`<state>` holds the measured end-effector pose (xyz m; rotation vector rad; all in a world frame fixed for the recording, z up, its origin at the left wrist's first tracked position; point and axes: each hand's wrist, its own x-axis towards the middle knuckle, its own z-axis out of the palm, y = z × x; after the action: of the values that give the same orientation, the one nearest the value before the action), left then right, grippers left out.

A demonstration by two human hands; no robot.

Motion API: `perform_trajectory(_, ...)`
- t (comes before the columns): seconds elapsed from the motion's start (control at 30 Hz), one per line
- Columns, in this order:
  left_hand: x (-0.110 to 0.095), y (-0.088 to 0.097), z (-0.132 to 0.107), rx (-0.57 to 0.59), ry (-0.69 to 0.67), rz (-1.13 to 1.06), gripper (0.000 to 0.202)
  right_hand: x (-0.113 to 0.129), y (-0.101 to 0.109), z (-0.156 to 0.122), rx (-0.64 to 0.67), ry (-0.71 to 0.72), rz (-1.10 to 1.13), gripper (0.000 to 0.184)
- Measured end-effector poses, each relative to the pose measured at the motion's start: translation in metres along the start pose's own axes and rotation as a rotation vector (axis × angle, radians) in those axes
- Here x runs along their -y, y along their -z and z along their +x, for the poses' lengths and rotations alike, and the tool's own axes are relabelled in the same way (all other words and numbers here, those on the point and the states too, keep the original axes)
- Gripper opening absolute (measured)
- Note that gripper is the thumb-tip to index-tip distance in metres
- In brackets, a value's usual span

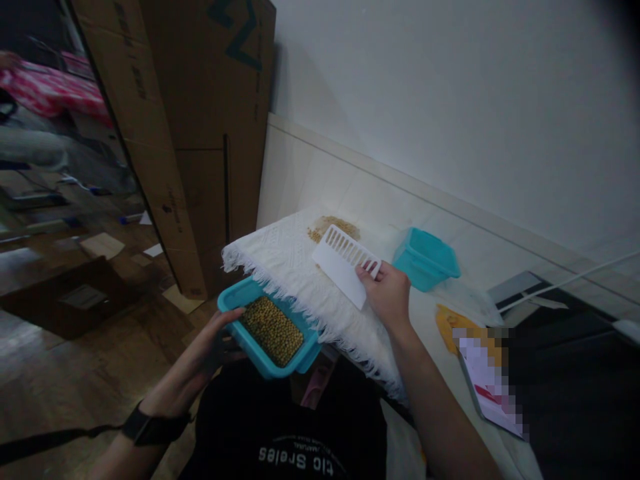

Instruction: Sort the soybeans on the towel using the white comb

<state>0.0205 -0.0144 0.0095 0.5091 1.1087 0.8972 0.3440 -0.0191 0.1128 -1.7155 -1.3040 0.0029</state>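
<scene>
The right grip [387,290] pinches a flat, slotted white scraper [343,272] above a fringed, woven cloth [270,247] near pale grains [340,227]; the left grip [220,337] clasps a blue plastic tub [250,352] of round beans [273,330] at the worktop [454,377]'s near edge. Cardboard box [215,167] left, white wall [450,100] far.
</scene>
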Motion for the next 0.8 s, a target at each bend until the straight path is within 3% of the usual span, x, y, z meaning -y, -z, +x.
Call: perform_trajectory(0.8, -0.001, 0.005, 0.002, 0.020, 0.006, 0.028, 0.051, 0.023, -0.010, -0.014, 0.103, 0.016, 0.098, 0.022)
